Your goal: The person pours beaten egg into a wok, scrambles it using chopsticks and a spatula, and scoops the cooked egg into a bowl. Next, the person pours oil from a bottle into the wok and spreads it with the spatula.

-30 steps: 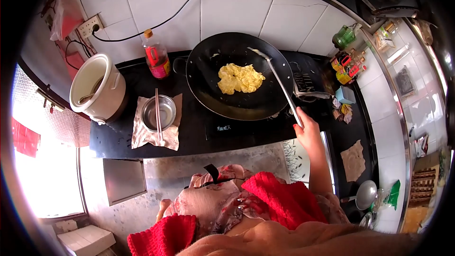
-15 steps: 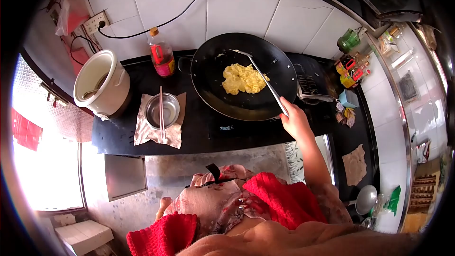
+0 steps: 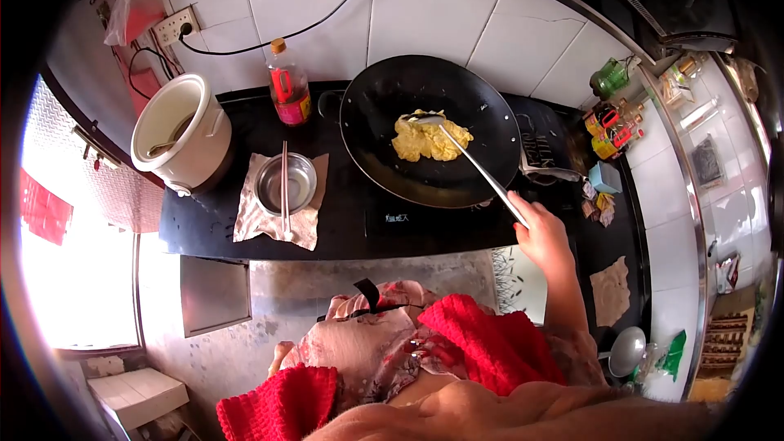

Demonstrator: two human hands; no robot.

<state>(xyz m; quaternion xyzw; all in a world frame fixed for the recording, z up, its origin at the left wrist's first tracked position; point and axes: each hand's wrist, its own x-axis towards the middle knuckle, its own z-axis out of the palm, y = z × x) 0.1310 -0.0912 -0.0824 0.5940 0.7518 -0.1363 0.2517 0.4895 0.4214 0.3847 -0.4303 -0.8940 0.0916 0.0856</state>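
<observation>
My right hand [image 3: 541, 229] is closed round the handle of a long metal spatula [image 3: 482, 170]. The spatula's head lies on the upper part of the yellow cooked egg [image 3: 431, 144], inside a black wok [image 3: 490, 126]. At the lower left, beside my clothing, a small part of my left hand [image 3: 280, 353] shows; its fingers are hidden. Left of the wok, a metal bowl [image 3: 300, 184] sits on a brown cloth [image 3: 306, 233] with a pair of chopsticks [image 3: 284, 188] across it.
A bottle with a red handle [image 3: 289, 86] stands behind the bowl. A white cooker pot [image 3: 184, 135] is at the left. To the right are a black bag [image 3: 543, 143], a blue box [image 3: 604, 177], several bottles [image 3: 608, 129] and a ladle [image 3: 627, 351].
The spatula's head has moved from the wok's upper wall down onto the egg, my right hand moving down and right with it. The view has shifted slightly.
</observation>
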